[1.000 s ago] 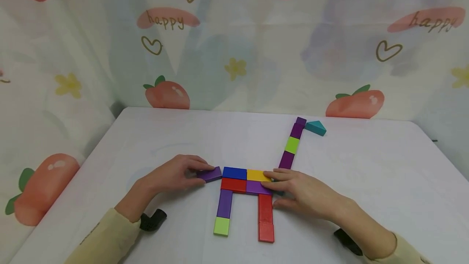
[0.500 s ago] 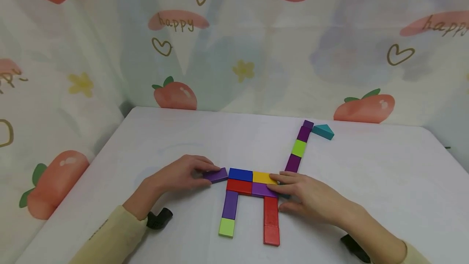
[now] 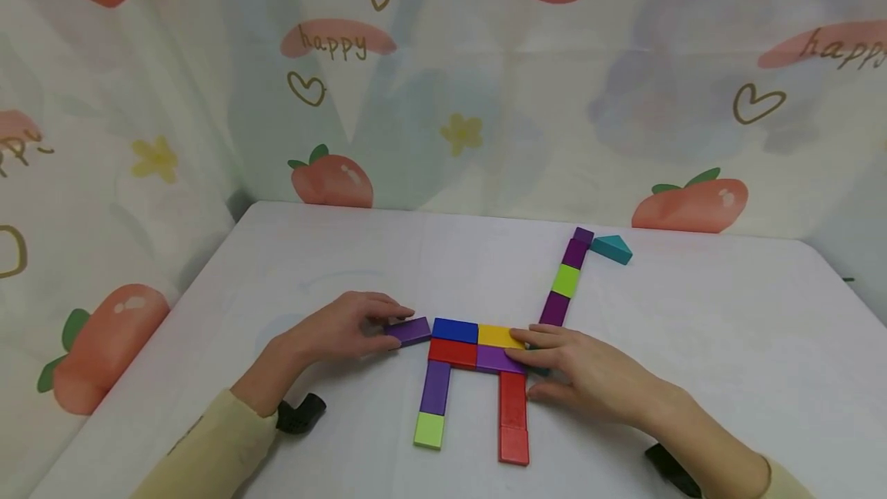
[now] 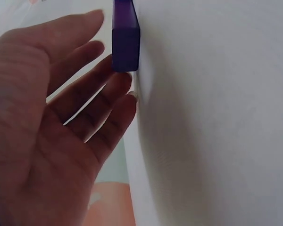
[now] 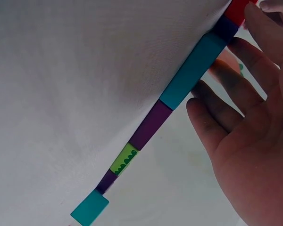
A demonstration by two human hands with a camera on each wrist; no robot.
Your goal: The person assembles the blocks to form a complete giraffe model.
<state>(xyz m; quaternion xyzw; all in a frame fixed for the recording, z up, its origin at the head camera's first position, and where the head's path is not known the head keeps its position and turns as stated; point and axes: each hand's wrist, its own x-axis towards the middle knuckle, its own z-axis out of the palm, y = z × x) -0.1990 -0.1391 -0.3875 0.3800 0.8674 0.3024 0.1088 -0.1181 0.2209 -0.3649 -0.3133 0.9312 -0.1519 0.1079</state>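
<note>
Flat coloured blocks lie joined in a figure. My left hand point(image 3: 339, 326) is at a purple block point(image 3: 409, 331) at the figure's left end, thumb and fingers parted around it; the left wrist view shows a gap between thumb and block. The blue block point(image 3: 455, 329) and red block point(image 3: 453, 353) lie beside it. My right hand point(image 3: 596, 376) rests its fingertips on the yellow block point(image 3: 495, 336) and the second purple block point(image 3: 493, 359), fingers extended. Partly hidden under that hand is a teal block, plainer in the right wrist view point(image 5: 193, 70).
Two legs run toward me: purple and light green point(image 3: 430, 431) on the left, two red blocks point(image 3: 513, 445) on the right. A column with a light green block point(image 3: 565, 281) leads back to a teal triangle point(image 3: 612, 249). A patterned cloth point(image 3: 499, 83) hangs behind the white table point(image 3: 333, 252).
The head view has shifted a little, moving the scene to the right. My left fingers have lifted slightly off the purple block. The right hand holds its place on the blocks.
</note>
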